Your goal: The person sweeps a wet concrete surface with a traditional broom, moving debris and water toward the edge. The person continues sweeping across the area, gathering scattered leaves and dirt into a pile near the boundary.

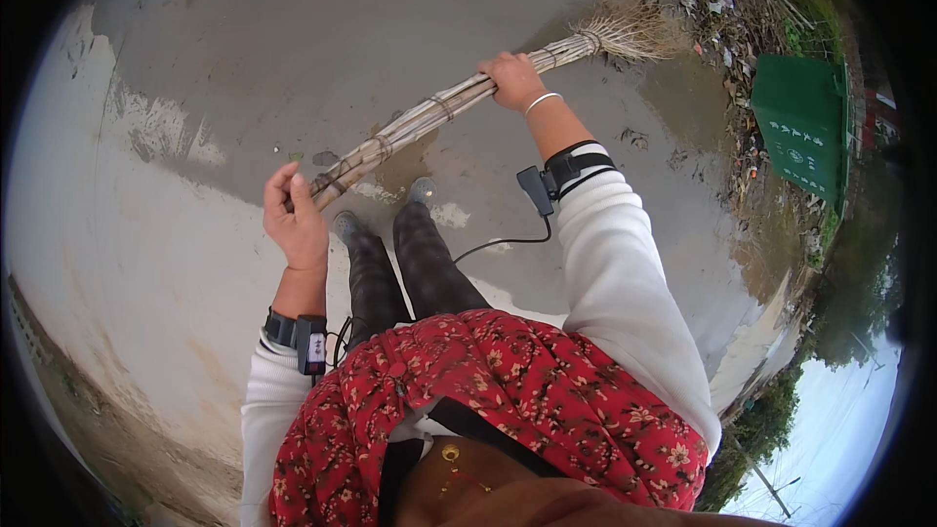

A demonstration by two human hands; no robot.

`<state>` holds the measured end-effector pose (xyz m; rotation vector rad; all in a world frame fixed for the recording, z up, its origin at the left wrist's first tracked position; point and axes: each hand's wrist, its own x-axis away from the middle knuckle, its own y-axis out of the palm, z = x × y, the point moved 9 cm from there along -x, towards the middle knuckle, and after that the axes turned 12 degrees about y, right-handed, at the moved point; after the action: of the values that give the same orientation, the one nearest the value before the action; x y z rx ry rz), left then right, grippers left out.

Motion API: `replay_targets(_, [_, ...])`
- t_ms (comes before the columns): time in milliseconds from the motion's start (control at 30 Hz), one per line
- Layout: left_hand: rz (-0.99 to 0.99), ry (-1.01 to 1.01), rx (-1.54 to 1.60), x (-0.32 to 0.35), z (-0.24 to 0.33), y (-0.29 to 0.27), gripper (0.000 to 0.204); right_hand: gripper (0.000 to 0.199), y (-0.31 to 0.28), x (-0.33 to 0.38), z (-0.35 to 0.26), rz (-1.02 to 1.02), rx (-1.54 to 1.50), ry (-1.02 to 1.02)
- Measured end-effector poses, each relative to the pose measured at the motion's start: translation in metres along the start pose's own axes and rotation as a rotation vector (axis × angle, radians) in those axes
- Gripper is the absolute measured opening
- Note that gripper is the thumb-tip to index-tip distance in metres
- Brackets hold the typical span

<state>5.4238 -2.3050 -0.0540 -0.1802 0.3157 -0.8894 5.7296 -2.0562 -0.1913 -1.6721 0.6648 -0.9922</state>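
Observation:
A long broom, made of pale bamboo canes bound with dark ties, slants across the view in front of me. Its thin, twiggy brush fans out at the upper right, close to or on the wet ground. My right hand is closed around the canes, nearer the brush. At the lower left, my left hand is at the butt end, its fingers curled and its thumb against the canes. Part of its grip is hidden.
Wet, muddy concrete surrounds my shoes. Leaves and litter are heaped along the far right, beside a green bin. Puddles lie near that heap. A black cable hangs from the device on my right forearm.

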Motion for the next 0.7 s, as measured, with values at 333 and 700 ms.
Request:
replay_targets(333, [-0.228,0.163,-0.411,0.089,0.058,-0.105,0.015,0.029,0.081,0.112,-0.129,-0.041,-0.297,-0.012])
replay_targets(700, [-0.23,0.085,0.07,0.002,0.011,0.149,0.015,0.035,0.03,0.054,0.145,-0.11,0.079,0.3])
